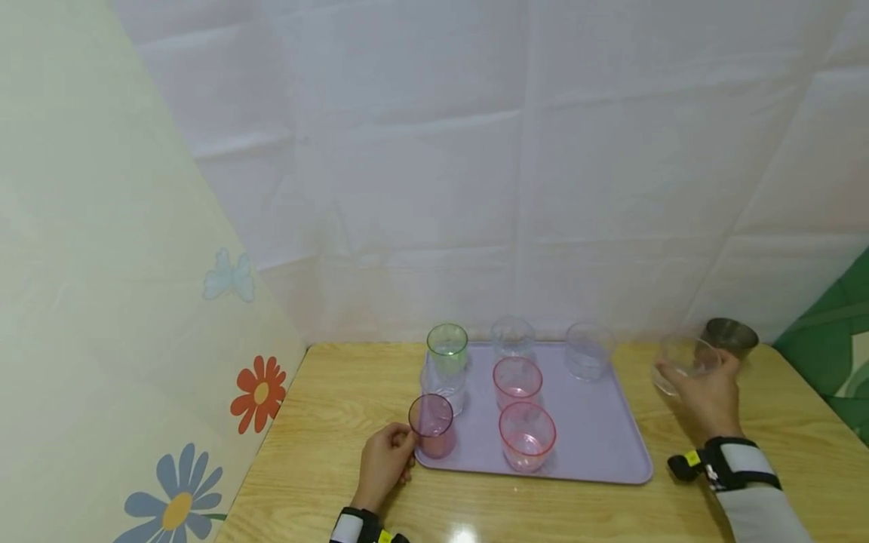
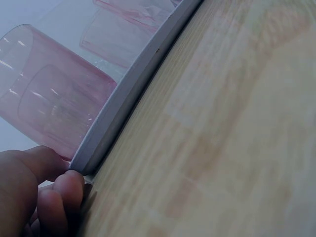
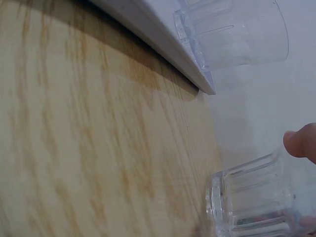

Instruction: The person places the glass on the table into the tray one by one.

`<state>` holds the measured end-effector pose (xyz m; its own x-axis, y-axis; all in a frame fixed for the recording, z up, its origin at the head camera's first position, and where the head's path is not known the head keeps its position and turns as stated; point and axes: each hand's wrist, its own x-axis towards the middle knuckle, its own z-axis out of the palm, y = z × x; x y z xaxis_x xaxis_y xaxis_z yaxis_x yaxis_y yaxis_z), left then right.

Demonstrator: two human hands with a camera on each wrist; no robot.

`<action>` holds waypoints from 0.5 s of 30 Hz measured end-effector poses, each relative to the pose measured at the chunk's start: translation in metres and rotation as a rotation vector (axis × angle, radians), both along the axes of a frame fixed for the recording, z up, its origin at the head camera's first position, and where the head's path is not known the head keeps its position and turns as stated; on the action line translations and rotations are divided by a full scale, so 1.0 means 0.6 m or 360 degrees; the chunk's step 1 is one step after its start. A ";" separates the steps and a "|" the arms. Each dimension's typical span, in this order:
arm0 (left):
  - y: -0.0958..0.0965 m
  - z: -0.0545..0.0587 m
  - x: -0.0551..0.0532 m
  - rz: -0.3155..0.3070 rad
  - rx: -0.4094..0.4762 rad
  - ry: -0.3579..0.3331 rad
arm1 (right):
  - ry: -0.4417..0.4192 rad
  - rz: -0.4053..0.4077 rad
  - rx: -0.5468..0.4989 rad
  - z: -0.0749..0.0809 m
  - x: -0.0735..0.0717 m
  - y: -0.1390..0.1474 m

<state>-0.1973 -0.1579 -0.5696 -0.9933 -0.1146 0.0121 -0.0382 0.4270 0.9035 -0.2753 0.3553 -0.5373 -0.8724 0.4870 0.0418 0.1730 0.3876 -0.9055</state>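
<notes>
My right hand [image 1: 711,396] grips a clear glass [image 1: 687,360] to the right of the lilac tray [image 1: 597,452]. In the right wrist view the thumb [image 3: 299,143] lies against the side of this ribbed glass [image 3: 256,197], its base close to the table. At the tray's front left corner, my left hand [image 1: 388,458] pinches the raised rim [image 2: 106,126], thumb above and fingers curled below. Right beside that thumb stands a purple-pink glass [image 1: 432,426] on the tray. A dark smoky glass [image 1: 731,335] stands just behind the right hand.
On the tray are two pink glasses [image 1: 518,385], a green one [image 1: 447,348] at the back left and several clear ones, including one [image 1: 590,353] at the back right. A white sheet [image 1: 434,188] hangs behind the wooden table [image 1: 339,400]; a patterned wall [image 1: 136,302] borders the left.
</notes>
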 end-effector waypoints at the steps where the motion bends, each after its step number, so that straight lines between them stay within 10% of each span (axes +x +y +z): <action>1: 0.000 0.000 0.000 -0.0001 0.0000 0.0002 | -0.0011 0.0009 -0.0017 0.001 0.002 -0.001; 15: -0.002 -0.004 -0.002 -0.0029 0.0017 -0.0002 | 0.0036 -0.0012 0.0002 0.006 0.011 -0.012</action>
